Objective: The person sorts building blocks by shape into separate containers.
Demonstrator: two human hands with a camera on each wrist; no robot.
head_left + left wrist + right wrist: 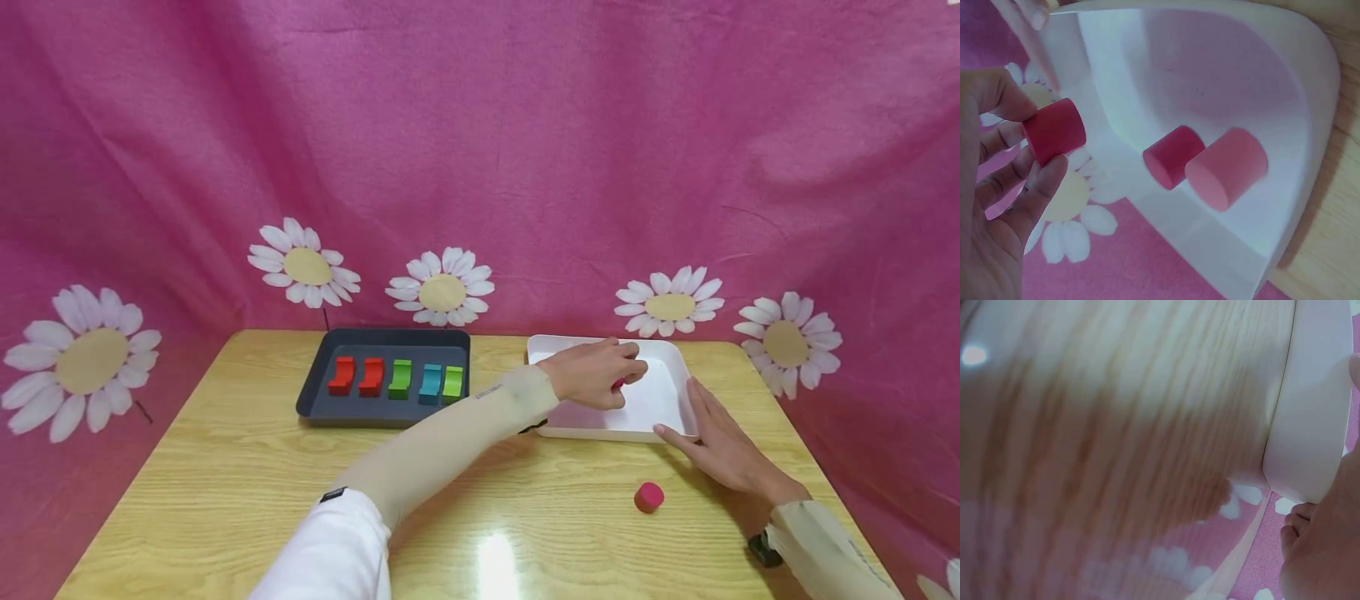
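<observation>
Over the white tray [660,367], my left hand [600,372] pinches a red cylinder [1057,130] between thumb and fingertips. In the left wrist view, a second red cylinder [1172,156] and a pink cylinder [1229,167] lie close together inside the tray; my left hand and forearm hide them in the head view. My right hand [723,446] holds the tray's near right corner, thumb at the front rim and fingers along the right side. Another red cylinder [648,497] stands on the table in front of the tray, left of my right wrist.
A dark grey tray [315,392] sits at the back left of the wooden table [247,500]. Several curved blocks stand in a row in it: red [342,377], green [400,379], blue [431,385] and lime. Pink flowered fabric [525,167] hangs behind and beside the table.
</observation>
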